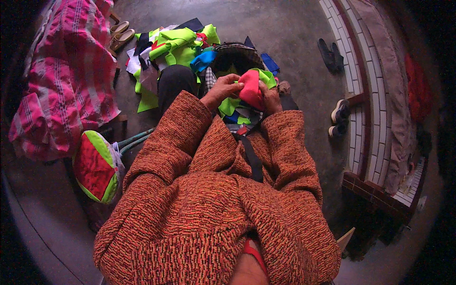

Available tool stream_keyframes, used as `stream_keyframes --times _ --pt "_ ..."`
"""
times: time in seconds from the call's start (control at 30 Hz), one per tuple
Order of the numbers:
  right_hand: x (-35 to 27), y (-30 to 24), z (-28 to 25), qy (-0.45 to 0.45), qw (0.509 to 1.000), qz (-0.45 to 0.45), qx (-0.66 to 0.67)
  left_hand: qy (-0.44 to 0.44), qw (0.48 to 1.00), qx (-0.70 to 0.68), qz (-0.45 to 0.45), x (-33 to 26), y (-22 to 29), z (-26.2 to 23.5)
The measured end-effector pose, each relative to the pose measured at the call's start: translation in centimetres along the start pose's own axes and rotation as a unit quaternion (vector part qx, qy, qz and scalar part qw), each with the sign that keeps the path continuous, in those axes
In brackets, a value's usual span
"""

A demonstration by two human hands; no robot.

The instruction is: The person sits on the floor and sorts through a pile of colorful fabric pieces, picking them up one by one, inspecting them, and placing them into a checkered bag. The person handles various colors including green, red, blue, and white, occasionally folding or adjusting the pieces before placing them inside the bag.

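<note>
I am holding a red fabric piece [250, 89] between both hands, above my lap. My left hand [224, 88] is gripping its left edge, fingers curled over the top. My right hand [270, 97] is clasping its right side, with a lime-green fabric piece [266, 77] lying against the red one at the upper right. More green and blue scraps [232, 110] are resting just below my hands. A dark basket [236, 56] is standing just beyond them on the floor [294, 28], beside a heap of bright fabric scraps [173, 45]. A red-and-green cushion [96, 167] is lying to my left.
</note>
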State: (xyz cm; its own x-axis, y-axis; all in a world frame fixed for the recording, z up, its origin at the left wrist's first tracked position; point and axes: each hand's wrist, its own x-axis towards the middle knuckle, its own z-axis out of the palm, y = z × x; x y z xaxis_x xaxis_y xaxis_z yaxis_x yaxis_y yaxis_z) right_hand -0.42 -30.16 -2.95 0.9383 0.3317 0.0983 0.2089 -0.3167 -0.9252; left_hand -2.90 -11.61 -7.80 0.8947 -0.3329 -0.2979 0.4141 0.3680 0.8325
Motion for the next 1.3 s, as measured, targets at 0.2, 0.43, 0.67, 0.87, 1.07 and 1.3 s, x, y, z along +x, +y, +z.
stream_keyframes --times 0.2,0.43,0.67,0.87,1.07,1.3 --pt "0.5 -0.6 -0.1 0.029 0.982 0.168 0.083 0.052 0.985 -0.162 0.038 -0.5 1.5 0.5" --pt "0.5 -2.4 0.4 -0.123 0.903 0.213 0.352 0.056 0.977 -0.2 0.049 -0.3 1.3 0.1" --pt "0.0 -0.8 1.1 -0.116 0.944 0.267 0.158 0.072 0.994 -0.08 0.003 -0.6 1.0 0.4" --pt "0.4 -0.2 1.0 -0.03 0.921 0.312 0.23 0.077 0.989 -0.118 0.032 -0.2 0.4 0.5" --pt "0.7 1.2 0.7 0.026 0.884 0.29 0.365 0.081 0.991 -0.09 0.058 0.0 0.5 0.6" --pt "1.1 0.5 -0.6 0.103 0.888 0.175 0.413 0.111 0.97 -0.198 0.087 0.3 0.8 -0.3"
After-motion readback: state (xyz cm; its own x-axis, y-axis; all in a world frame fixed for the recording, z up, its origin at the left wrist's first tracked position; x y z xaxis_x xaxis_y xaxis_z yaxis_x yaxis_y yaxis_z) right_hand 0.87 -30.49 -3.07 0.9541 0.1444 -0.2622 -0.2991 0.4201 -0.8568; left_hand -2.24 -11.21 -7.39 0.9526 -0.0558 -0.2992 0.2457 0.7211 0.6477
